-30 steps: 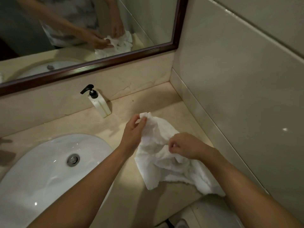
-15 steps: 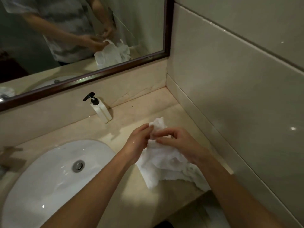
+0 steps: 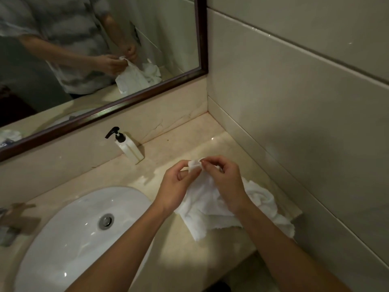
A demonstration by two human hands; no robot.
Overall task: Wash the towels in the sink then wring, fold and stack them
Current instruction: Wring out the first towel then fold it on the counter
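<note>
White towel (image 3: 212,205), white sink (image 3: 69,234), beige counter (image 3: 189,260)

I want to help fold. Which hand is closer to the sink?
The left hand. It pinches the towel corner on the sink side; the right hand is nearer the wall.

- We take this for a bathroom, at the vanity.
- We see a white oval sink (image 3: 69,239) with a metal drain (image 3: 106,221) set into a beige stone counter (image 3: 189,260).
- We see a dark-framed mirror (image 3: 101,60) on the wall above the counter's back edge.
- We see a white pump soap bottle (image 3: 127,147) standing at that back edge, just under the mirror.
- We see large pale wall tiles (image 3: 294,91) closing the counter's right edge, meeting the back wall at the far right corner.
</note>
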